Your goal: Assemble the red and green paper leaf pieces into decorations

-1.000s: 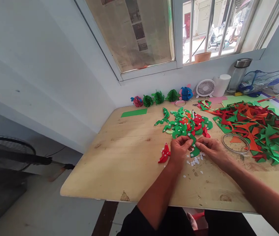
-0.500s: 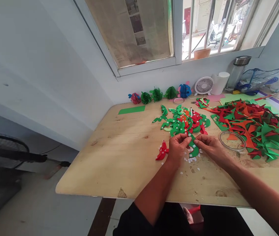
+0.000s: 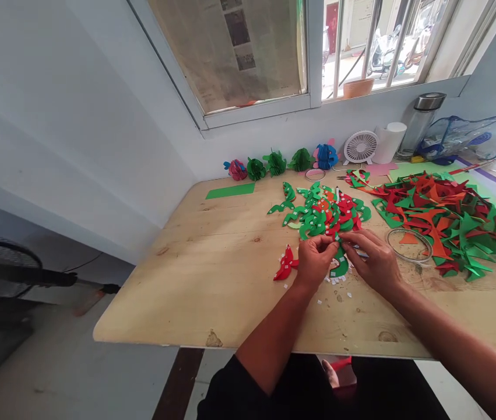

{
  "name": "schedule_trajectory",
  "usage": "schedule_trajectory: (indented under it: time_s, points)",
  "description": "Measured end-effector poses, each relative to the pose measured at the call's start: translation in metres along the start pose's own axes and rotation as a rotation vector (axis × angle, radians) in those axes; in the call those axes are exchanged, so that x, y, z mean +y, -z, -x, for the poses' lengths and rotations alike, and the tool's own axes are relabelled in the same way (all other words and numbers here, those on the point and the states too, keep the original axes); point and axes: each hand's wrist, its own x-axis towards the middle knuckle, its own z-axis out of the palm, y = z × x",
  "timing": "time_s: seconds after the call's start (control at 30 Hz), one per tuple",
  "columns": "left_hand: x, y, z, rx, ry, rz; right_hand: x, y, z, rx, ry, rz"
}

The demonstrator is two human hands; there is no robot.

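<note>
Your right hand (image 3: 372, 259) has moved to the green piece's (image 3: 340, 268) upper end; its grip I cannot tell. Between both, your left hand (image 3: 315, 261) pinches it, lower end toward the table's (image 3: 204, 280) front edge.

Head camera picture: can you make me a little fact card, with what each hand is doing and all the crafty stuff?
Left hand: pinching a curved green paper cutout
Right hand: fingertips at that cutout's upper end; grip unclear
Beside left hand: red paper cutouts
Right side: pile of red, orange and green paper scraps
Along wall: five folded-paper ornaments, white fan
</note>
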Motion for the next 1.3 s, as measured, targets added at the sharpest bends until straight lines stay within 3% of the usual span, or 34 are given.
schedule_trajectory:
  time_s: [0.6, 1.0, 1.3]
  points:
    - [-0.0087, 0.0034, 0.0032, -0.046, -0.265, -0.321, 0.0045, 0.0015, 0.0000, -0.027, 0.051, 0.089]
    - [-0.0061, 0.0038, 0.0026, -0.069, -0.301, -0.368, 0.0050, 0.0020, -0.0001, -0.043, 0.069, 0.115]
    - [-0.0047, 0.0039, 0.0043, -0.085, -0.218, -0.279, 0.0019, 0.0011, 0.0012, -0.017, 0.056, 0.231]
